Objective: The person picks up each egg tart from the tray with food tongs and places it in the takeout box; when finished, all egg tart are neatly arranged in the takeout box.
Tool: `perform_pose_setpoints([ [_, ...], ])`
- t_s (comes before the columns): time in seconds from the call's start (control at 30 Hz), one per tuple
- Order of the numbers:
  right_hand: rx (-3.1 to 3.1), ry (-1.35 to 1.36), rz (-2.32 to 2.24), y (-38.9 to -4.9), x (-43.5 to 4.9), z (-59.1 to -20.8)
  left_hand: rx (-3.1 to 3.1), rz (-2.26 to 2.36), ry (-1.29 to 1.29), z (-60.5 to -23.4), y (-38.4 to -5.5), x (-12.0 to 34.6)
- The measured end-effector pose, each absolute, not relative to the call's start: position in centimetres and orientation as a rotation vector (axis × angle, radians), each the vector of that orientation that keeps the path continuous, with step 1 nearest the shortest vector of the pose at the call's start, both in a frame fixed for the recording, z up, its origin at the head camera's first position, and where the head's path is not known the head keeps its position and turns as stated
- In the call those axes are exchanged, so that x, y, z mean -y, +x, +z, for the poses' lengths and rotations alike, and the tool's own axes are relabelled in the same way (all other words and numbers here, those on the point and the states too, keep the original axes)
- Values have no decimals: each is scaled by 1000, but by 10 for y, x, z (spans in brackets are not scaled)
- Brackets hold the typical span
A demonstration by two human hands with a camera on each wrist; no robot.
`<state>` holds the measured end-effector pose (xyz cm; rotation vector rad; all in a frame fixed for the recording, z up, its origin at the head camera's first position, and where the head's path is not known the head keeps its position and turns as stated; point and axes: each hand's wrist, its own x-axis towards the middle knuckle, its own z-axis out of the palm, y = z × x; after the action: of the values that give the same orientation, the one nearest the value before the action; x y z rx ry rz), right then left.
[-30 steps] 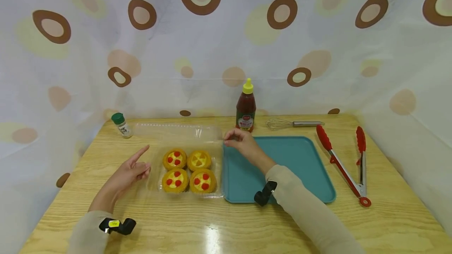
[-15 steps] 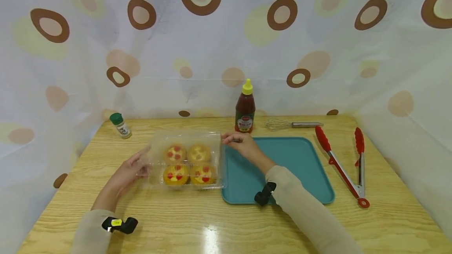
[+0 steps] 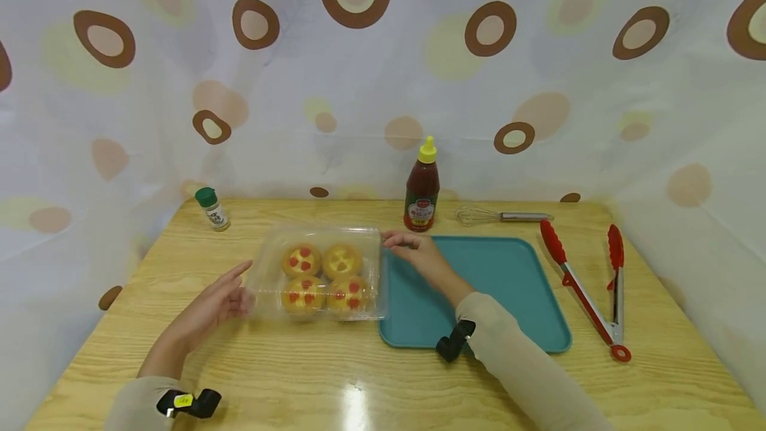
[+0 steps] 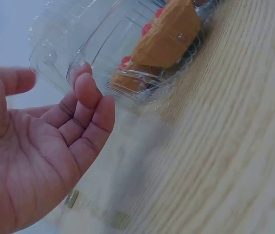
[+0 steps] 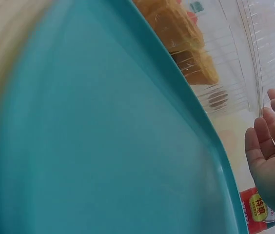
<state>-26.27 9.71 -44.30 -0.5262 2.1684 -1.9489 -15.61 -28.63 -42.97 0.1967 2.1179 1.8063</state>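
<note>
A clear plastic clamshell box (image 3: 335, 306) sits left of centre on the table, its lid folded over the base. Several round yellow tarts (image 3: 302, 260) lie inside, most with red spots on top. My left hand (image 3: 209, 308) is at the box's left edge, fingers loosely bent; in the left wrist view the fingertips (image 4: 88, 90) overlap the box's corner, and I cannot tell whether they touch it. At the back right corner is my right hand (image 3: 426, 263), thumb and fingers relaxed; the right wrist view has its fingertips (image 5: 263, 122) against the box's edge.
A teal tray (image 3: 479, 285) adjoins the box on the right. Behind stand a sauce bottle (image 3: 422, 195) with a yellow cap and a green-capped shaker (image 3: 213, 209). A whisk (image 3: 505, 216) and red-tipped tongs (image 3: 589, 304) lie at the right.
The lid has swung forward from lying back behind the base to over the tarts. My left hand's pointing finger has relaxed. My right hand has stayed at the back right corner.
</note>
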Motion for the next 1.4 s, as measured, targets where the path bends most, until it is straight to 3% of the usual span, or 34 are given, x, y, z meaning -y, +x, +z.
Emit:
perform_pose_setpoints([
  [0.27,-2175,-558,-1864,-245,-104,-437,-2111,1781,271,-433,-146,289],
  [0.73,-2040,-428,-1741,-172,-103,-432,-2070,1856,467,-432,-138,283],
  [1.4,-1818,-340,-1907,-169,-89,-437,-2062,1846,317,-437,-146,281],
])
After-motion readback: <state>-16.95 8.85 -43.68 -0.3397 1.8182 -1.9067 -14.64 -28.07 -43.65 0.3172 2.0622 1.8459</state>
